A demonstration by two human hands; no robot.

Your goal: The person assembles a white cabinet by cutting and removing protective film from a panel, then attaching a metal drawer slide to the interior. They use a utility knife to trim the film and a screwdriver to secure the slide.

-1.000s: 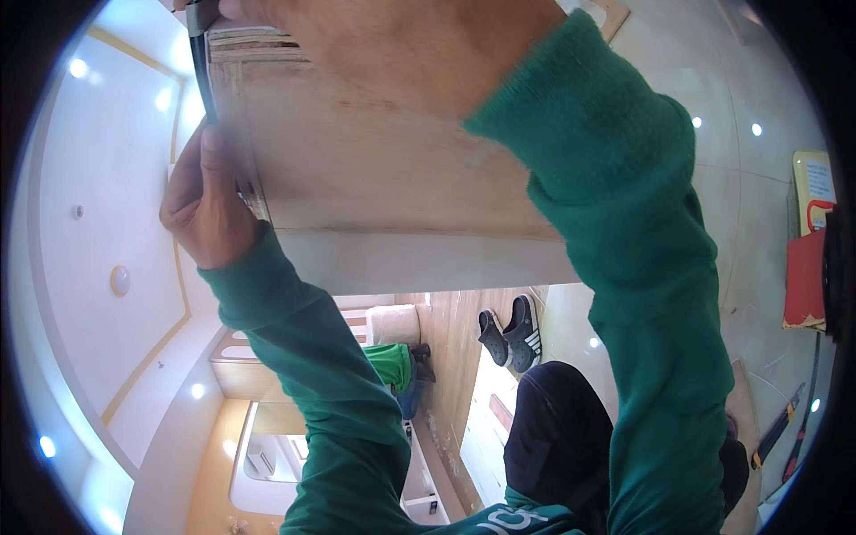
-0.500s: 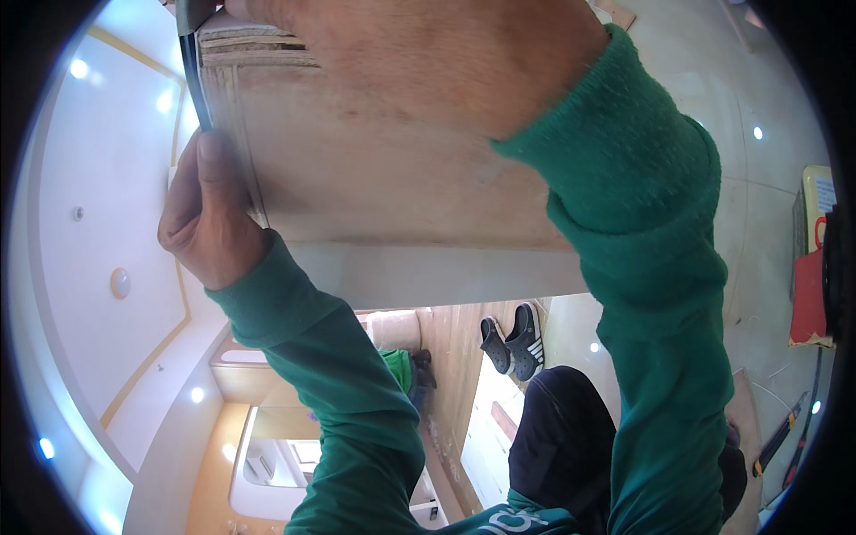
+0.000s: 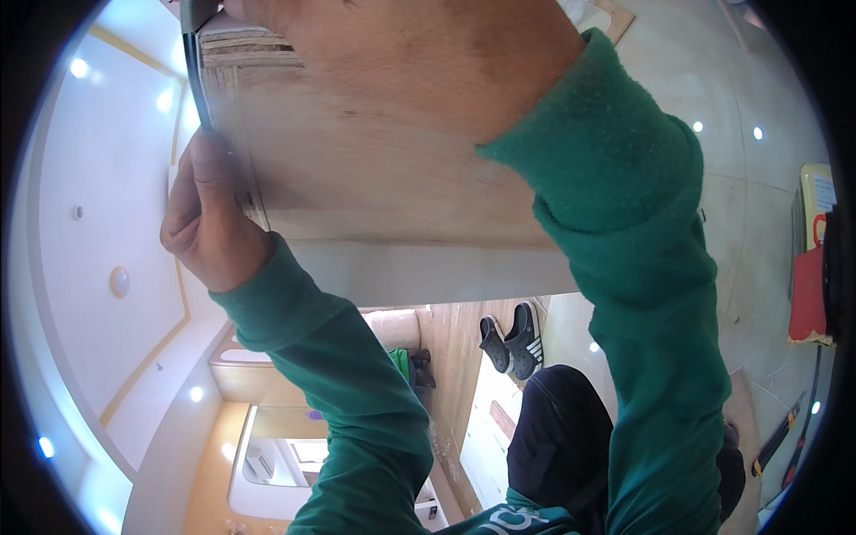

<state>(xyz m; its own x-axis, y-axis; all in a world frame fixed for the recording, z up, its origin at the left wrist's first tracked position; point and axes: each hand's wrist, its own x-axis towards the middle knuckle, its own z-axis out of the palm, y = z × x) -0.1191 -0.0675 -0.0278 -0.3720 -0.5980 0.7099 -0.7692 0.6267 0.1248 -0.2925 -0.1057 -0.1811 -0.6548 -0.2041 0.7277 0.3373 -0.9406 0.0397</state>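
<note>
A pale brown wooden board [image 3: 374, 196] with rough, layered wood at its upper left corner fills the upper middle. Along its left edge runs a thin dark strip [image 3: 195, 85]. My left hand [image 3: 209, 214] is closed at that edge, its thumb pressed on the strip's lower end and its fingers curled behind. Across the board's top reaches my right hand [image 3: 401, 71], its fingers bent toward the upper left corner and partly cut off by the picture's edge. By them is a grey piece [image 3: 198, 12] on the strip; its kind is unclear.
Dark clogs [image 3: 513, 341] with white stripes stand on the floor below the board. At the far right are a red and yellow item [image 3: 810, 285] and a utility knife [image 3: 774, 443]. A mirror-like opening [image 3: 276, 455] and wooden furniture lie at lower left.
My right hand and forearm have shifted slightly to the left along the board. My left hand stays almost in place on the strip.
</note>
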